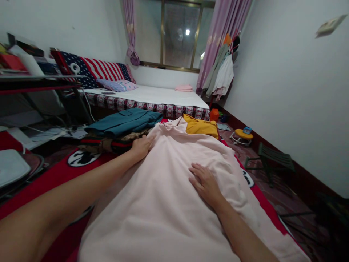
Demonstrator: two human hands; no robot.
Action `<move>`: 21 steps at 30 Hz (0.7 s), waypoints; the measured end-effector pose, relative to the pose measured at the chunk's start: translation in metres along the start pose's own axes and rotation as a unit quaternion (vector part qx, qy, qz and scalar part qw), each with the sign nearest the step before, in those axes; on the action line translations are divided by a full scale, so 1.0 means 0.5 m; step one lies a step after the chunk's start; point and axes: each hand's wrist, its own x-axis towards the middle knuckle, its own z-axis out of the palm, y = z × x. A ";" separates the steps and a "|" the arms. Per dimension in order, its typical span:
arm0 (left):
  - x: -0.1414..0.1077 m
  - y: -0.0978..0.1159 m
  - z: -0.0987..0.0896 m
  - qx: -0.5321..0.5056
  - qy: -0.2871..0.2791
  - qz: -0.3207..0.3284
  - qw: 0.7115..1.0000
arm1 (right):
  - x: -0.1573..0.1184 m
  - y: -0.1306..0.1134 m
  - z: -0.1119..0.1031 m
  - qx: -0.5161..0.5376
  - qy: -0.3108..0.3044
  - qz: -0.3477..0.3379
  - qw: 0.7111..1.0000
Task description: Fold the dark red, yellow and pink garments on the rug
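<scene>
A pale pink garment (166, 196), probably a long top or dress, lies spread out in front of me with soft creases running along it. At its far left edge, my left hand (141, 147) has its fingers bent on the cloth and appears to pinch the edge; the fingertips are partly hidden. My right hand (205, 182) rests palm down on the right half of the garment, fingers stretched out and slightly apart. Beyond the left hand lie folded teal trousers (125, 122). A folded mustard-yellow garment (201, 126) sits behind the far end of the pink cloth.
Under the clothes is a red cover (51, 182) with black-and-white round patches. A patterned belt-like item (98, 143) lies left of my left hand. A bed (163, 92) stands by the window, a desk (40, 82) at left, and a folding stool (275, 158) at right.
</scene>
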 end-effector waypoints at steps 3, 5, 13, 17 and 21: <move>0.012 0.004 -0.006 -0.009 -0.008 0.028 1.000 | -0.002 0.003 -0.002 0.004 0.003 -0.007 1.000; 0.016 -0.007 -0.011 -0.002 0.022 0.043 0.999 | -0.003 0.005 -0.003 0.007 0.001 -0.010 1.000; -0.028 -0.007 -0.013 -0.015 0.072 0.091 0.993 | -0.002 0.002 -0.006 0.007 -0.010 -0.005 1.000; -0.080 0.045 -0.003 -0.086 0.080 0.125 0.985 | -0.003 0.001 -0.008 0.009 -0.005 -0.006 1.000; -0.126 0.078 0.053 -0.145 0.038 0.135 0.979 | -0.003 -0.004 -0.005 -0.013 -0.007 0.022 1.000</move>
